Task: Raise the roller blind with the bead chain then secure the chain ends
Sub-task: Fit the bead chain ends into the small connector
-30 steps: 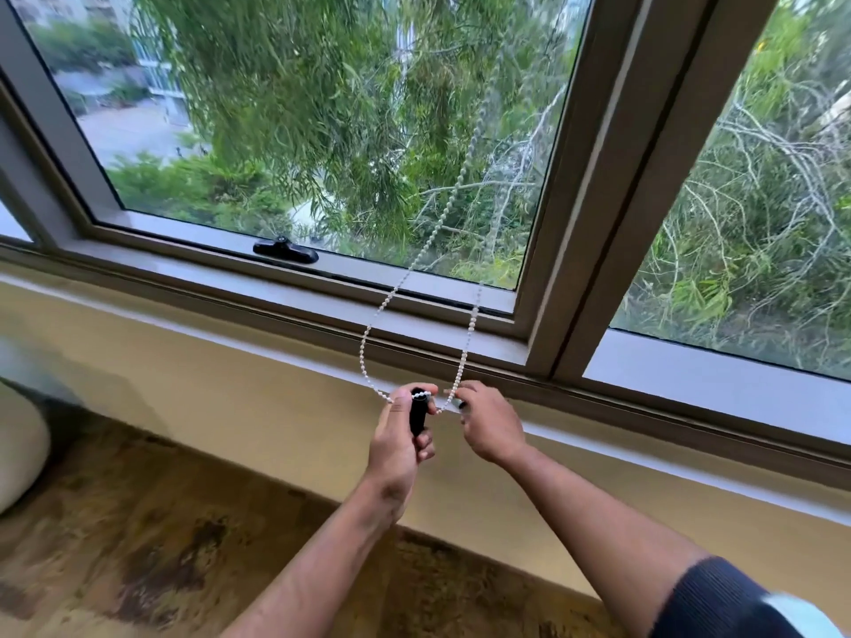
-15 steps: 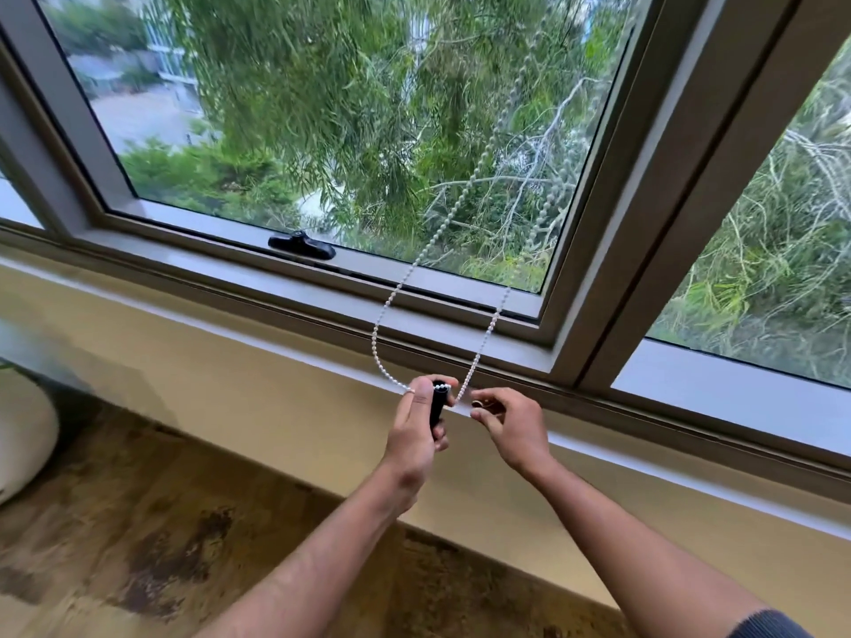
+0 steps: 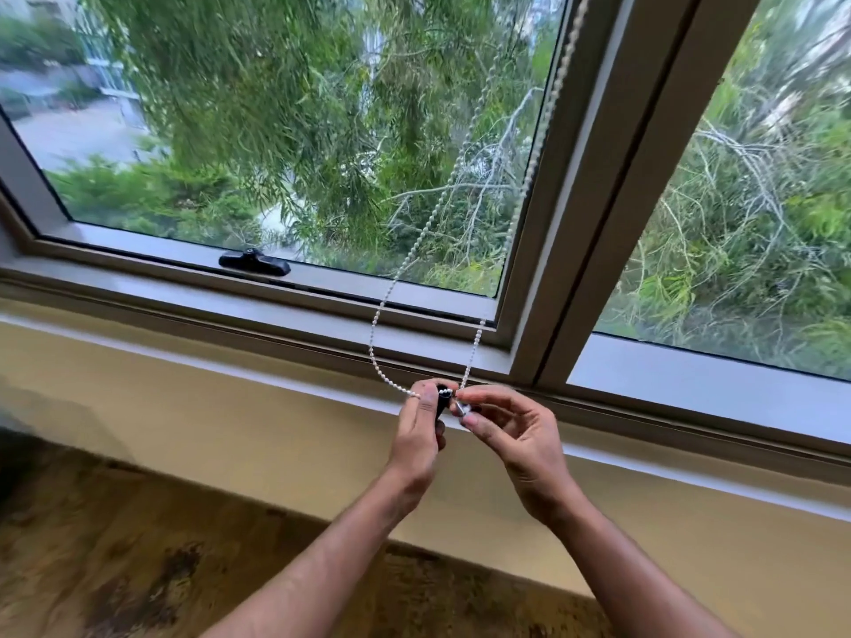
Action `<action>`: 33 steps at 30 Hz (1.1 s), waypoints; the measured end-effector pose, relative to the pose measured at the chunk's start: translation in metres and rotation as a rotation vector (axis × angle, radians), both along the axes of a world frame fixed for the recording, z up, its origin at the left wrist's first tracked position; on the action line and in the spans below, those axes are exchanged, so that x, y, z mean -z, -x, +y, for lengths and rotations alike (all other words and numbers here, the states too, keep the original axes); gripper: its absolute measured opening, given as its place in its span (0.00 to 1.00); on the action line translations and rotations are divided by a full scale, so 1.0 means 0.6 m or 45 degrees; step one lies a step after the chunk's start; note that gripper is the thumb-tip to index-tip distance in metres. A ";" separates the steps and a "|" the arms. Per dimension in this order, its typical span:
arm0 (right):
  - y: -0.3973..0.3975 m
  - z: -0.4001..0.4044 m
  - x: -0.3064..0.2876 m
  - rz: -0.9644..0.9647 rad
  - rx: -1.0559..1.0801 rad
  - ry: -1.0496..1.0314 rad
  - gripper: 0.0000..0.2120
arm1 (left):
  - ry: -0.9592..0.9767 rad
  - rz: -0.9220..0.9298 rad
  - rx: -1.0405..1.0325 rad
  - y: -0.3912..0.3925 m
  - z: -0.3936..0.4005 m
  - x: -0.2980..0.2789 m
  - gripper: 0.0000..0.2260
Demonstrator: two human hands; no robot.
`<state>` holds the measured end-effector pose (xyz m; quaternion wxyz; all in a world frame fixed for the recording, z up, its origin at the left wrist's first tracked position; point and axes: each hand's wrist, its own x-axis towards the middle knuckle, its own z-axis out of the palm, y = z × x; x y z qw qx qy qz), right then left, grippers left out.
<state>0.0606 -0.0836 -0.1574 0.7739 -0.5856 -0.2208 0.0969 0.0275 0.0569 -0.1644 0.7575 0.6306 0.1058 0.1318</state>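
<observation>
Below the window sill (image 3: 276,356), left hand (image 3: 416,435) grips a black weight (image 3: 442,405); right hand (image 3: 515,435) pinches the bead chain (image 3: 375,356).

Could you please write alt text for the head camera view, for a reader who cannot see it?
Two bare hands meet below a window sill: the left hand grips a black connector on a white bead chain, the right hand pinches the chain's other end.

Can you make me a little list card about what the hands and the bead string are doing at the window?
left hand: closed around a small black piece
right hand: pinches something small beside the black piece
bead chain: white loop hanging down to both hands
window handle: black, on the lower frame
blind: not in view
outside: green trees
</observation>
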 end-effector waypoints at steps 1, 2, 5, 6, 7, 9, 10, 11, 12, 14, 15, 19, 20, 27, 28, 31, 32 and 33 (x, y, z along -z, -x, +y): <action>0.001 -0.004 -0.006 0.000 0.015 0.001 0.13 | -0.019 -0.018 0.014 0.000 -0.007 -0.001 0.16; 0.002 -0.007 -0.010 -0.011 0.043 0.015 0.13 | -0.034 -0.039 0.028 0.001 -0.013 -0.003 0.15; 0.003 -0.015 -0.019 -0.123 0.209 0.122 0.13 | -0.083 -0.095 0.035 0.006 -0.024 -0.012 0.13; 0.004 -0.018 -0.021 -0.165 0.259 0.162 0.12 | -0.111 -0.109 0.033 0.009 -0.027 -0.015 0.13; 0.005 -0.021 -0.022 -0.203 0.291 0.201 0.12 | -0.138 -0.119 0.035 0.012 -0.029 -0.018 0.12; 0.009 -0.027 -0.026 -0.286 0.313 0.272 0.13 | -0.174 -0.136 0.057 0.019 -0.034 -0.021 0.11; 0.011 -0.029 -0.028 -0.325 0.320 0.306 0.14 | -0.183 -0.148 0.069 0.023 -0.037 -0.022 0.11; 0.015 -0.032 -0.031 -0.360 0.326 0.340 0.15 | -0.189 -0.160 0.074 0.027 -0.040 -0.023 0.11; 0.018 -0.035 -0.035 -0.396 0.333 0.379 0.15 | -0.195 -0.167 0.076 0.031 -0.042 -0.025 0.10; 0.023 -0.041 -0.044 -0.487 0.347 0.481 0.15 | -0.201 -0.170 0.085 0.035 -0.045 -0.026 0.09; 0.025 -0.043 -0.048 -0.546 0.355 0.540 0.15 | -0.202 -0.171 0.091 0.036 -0.045 -0.026 0.09; 0.029 -0.050 -0.061 -0.743 0.393 0.656 0.16 | -0.209 -0.176 0.093 0.040 -0.046 -0.026 0.09; 0.031 -0.050 -0.063 -0.749 0.400 0.668 0.16 | -0.213 -0.178 0.093 0.041 -0.046 -0.027 0.09; 0.039 -0.056 -0.067 -0.737 0.440 0.690 0.16 | -0.224 -0.177 0.097 0.046 -0.053 -0.030 0.08; 0.039 -0.058 -0.068 -0.731 0.436 0.696 0.16 | -0.221 -0.176 0.101 0.046 -0.053 -0.030 0.08; 0.037 -0.062 -0.068 -0.709 0.421 0.729 0.15 | -0.220 -0.168 0.115 0.047 -0.055 -0.027 0.09; 0.036 -0.063 -0.068 -0.694 0.417 0.733 0.15 | -0.223 -0.166 0.118 0.047 -0.056 -0.026 0.08; 0.035 -0.064 -0.068 -0.678 0.412 0.731 0.15 | -0.226 -0.164 0.120 0.047 -0.056 -0.025 0.08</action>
